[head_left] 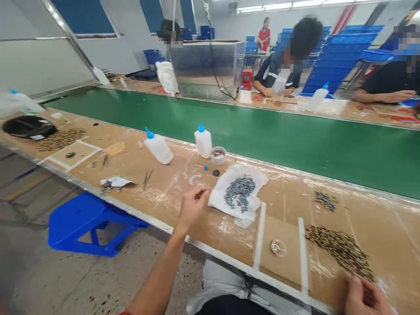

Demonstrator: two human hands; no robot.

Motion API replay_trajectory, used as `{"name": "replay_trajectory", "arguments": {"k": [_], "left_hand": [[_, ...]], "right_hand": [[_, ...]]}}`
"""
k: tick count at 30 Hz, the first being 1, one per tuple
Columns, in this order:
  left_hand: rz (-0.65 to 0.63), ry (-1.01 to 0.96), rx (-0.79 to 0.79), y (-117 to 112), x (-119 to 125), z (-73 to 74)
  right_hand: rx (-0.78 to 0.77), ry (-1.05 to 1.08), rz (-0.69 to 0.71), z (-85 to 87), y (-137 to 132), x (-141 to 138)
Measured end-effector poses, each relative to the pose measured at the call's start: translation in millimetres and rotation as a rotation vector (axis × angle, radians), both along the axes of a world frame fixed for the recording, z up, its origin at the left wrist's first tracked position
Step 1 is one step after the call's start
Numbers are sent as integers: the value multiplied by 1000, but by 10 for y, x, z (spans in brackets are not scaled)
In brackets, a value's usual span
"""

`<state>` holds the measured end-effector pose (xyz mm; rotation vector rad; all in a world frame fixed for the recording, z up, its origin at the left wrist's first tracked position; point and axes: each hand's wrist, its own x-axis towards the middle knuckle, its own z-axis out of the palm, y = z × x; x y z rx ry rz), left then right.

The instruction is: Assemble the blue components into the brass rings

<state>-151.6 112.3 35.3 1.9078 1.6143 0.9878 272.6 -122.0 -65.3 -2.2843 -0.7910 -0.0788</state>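
My left hand (194, 205) is raised at the left edge of a white cloth (218, 197), its thumb and fingertips pressed together. Whatever they pinch, if anything, is too small to make out. On the cloth lies a pile of small blue parts (241, 192). At the lower right, my right hand (365, 297) rests beside a heap of small brass-coloured parts (341, 249), with its fingers curled; what is in them is hidden. Between two white tape strips lies a small clear ring-like piece (278, 248). A smaller cluster of blue and brass parts (325, 201) sits behind the heap.
Two white squeeze bottles with blue tips (159, 148) (203, 142) stand near a small tub (218, 155). Tweezers (147, 178) lie to the left. A green conveyor belt (246, 127) runs behind the bench. A blue stool (82, 223) stands below. Co-workers sit across.
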Motion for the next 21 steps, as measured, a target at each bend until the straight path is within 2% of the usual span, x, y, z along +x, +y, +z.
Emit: {"name": "replay_trajectory", "arguments": {"k": [2, 4, 8, 11, 15, 21], "left_hand": [[-100, 23, -42, 6, 458, -61], [-141, 79, -76, 9, 774, -100], [-129, 212, -134, -45, 1126, -173], [-118, 288, -168, -84, 1261, -203], [-91, 329, -214, -46, 1328, -196], [-116, 212, -270, -4, 1302, -139]], "right_hand": [[20, 77, -18, -32, -4, 95], [57, 126, 27, -23, 7, 108], [47, 71, 96, 49, -2, 54], [34, 59, 186, 78, -37, 83], [24, 108, 290, 72, -65, 175], [41, 0, 294, 136, -43, 156]]}}
